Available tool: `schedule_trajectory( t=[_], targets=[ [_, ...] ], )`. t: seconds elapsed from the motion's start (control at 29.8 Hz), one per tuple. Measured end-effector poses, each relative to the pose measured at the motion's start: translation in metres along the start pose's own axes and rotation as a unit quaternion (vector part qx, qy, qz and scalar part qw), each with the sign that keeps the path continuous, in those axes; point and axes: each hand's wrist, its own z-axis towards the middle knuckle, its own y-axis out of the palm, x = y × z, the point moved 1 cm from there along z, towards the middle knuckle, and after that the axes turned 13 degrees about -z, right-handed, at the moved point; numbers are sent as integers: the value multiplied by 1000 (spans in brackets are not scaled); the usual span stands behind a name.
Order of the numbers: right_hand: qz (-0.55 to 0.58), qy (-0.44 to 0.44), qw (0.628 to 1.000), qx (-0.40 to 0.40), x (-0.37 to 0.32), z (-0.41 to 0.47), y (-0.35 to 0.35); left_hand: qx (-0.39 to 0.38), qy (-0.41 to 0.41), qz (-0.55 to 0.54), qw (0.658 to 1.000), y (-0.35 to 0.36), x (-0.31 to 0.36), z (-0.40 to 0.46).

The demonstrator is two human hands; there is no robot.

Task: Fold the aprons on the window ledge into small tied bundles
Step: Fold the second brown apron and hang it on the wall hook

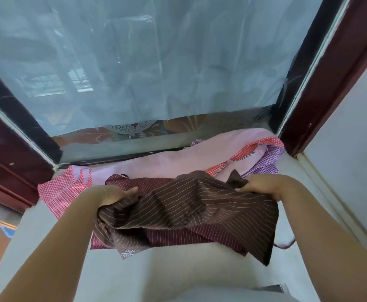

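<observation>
Both hands hold one garment over the window ledge (47, 236): a brown striped apron (191, 210), crumpled and lifted a little off the cloth beneath it. The left hand (113, 196) grips its left end, fingers curled into the bunched fabric with the thumb lying along the top; the right hand (263, 187) grips the right end the same way, knuckles toward the camera and a dark tuft of cloth sticking up just beside its fingers. The apron sags between the two hands and hangs toward the ledge's near edge, where a corner with pale printed lettering — "coffee" is readable, upside down — lies near the middle of the ledge. Under it lies a maroon striped apron (178, 236), flat on the ledge, its thin tie (284, 245) trailing toward the right edge. Behind both, along the far edge against the window glass (134, 62), stretches a pink apron with red checked trim (156, 162), running from the far left corner to the far right corner. A purple checked cloth (265, 164) sits bunched at the far right corner, touching the pink one.
</observation>
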Motion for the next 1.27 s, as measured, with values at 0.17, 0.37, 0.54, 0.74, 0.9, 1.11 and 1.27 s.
schedule_trajectory(
  t=[0.17,0.37,0.54,0.74,0.9,1.11,1.27],
  targets=[
    [136,184,961,154,120,30,-44,-174,118,-348,914,37,2,67],
    [62,73,908,408,100,87,-66,286,179,-365,868,42,57,123],
    [136,299,872,363,155,120,16,368,185,-122,903,153,21,117],
    [491,185,735,429,181,102,40,137,218,275,926,246,-22,129],
    [342,300,709,538,215,86,33,127,267,253,921,235,-25,99],
    [7,213,841,498,169,106,65,15,293,300,908,265,-4,76],
    [-306,-154,918,200,88,148,147,4,333,160,929,269,-28,77]
  ],
)
